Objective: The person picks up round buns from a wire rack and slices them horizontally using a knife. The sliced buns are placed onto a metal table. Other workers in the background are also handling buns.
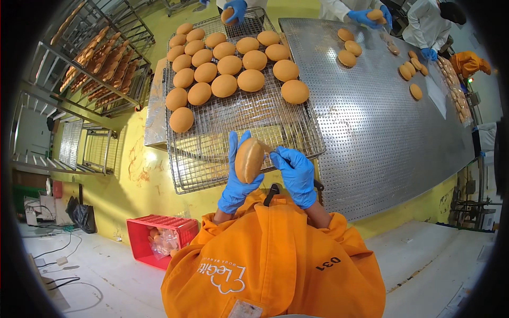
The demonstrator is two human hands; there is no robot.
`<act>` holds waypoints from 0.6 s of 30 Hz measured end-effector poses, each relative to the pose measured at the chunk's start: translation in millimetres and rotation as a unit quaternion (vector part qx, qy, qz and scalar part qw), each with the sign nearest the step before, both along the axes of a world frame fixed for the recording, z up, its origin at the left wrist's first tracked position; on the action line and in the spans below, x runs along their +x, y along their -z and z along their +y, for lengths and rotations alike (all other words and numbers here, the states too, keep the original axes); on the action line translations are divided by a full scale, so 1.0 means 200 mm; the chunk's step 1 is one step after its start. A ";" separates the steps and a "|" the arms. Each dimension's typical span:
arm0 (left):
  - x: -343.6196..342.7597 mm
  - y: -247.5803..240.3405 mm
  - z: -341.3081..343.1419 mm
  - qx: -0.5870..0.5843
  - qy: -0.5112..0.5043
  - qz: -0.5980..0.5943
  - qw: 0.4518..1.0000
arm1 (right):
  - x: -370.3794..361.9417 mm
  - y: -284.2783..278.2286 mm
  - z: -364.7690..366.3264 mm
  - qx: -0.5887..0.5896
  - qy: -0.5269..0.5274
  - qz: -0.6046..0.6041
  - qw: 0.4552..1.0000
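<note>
Yellow floor [114, 199] borders a red crate [138, 245] of bread [163, 241]; left fingers [233, 144] clasp, right fingers [281, 159] pinch, a bun [248, 162].

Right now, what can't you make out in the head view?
All head view:
Left hand: part of its palm, hidden by the held bun.
Right hand: exactly what its fingertips touch, too small.
Red crate: some contents, obscured by clear plastic.
Top-centre co-worker's hand: its owner, mostly cut off by upper edge.
</note>
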State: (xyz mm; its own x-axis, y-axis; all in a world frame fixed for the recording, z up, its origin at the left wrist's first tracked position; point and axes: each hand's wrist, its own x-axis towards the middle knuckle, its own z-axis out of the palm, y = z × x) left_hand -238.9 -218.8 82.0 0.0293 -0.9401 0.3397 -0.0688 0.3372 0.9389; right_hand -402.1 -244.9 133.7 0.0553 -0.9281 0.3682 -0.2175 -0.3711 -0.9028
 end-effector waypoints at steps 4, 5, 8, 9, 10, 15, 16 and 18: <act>-0.10 -0.19 0.07 0.111 0.070 0.272 0.953 | 0.00 -0.09 0.04 -0.005 -0.035 0.027 0.999; -0.14 -0.35 0.09 0.145 0.096 0.387 0.906 | -0.01 -0.09 0.04 -0.010 -0.028 0.055 0.998; -0.09 -0.41 0.07 0.183 0.090 0.403 0.892 | -0.05 -0.12 -0.01 -0.032 -0.034 0.043 0.998; -0.05 -0.38 0.04 0.189 0.078 0.355 0.912 | -0.08 -0.16 -0.02 -0.063 -0.051 0.085 0.993; -0.02 -0.34 0.03 0.145 0.073 0.270 0.949 | -0.11 -0.22 -0.02 -0.094 -0.068 0.128 0.985; 0.07 -0.33 0.02 0.096 0.157 0.161 0.970 | -0.22 -0.28 -0.11 -0.185 -0.100 0.215 0.954; 0.07 -0.38 0.03 0.116 0.163 0.155 0.967 | -0.25 -0.25 -0.13 -0.194 -0.089 0.235 0.948; 0.08 -0.36 0.02 0.078 0.154 0.114 0.978 | -0.25 -0.26 -0.13 -0.227 -0.088 0.273 0.931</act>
State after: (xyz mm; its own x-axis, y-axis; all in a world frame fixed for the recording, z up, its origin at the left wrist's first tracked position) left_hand -223.3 -214.4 153.5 -0.2046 -0.9564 0.2085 0.2312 0.1597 0.9597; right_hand -452.0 -271.4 186.1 0.4859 -0.6424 0.5926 -0.4970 -0.7609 -0.4172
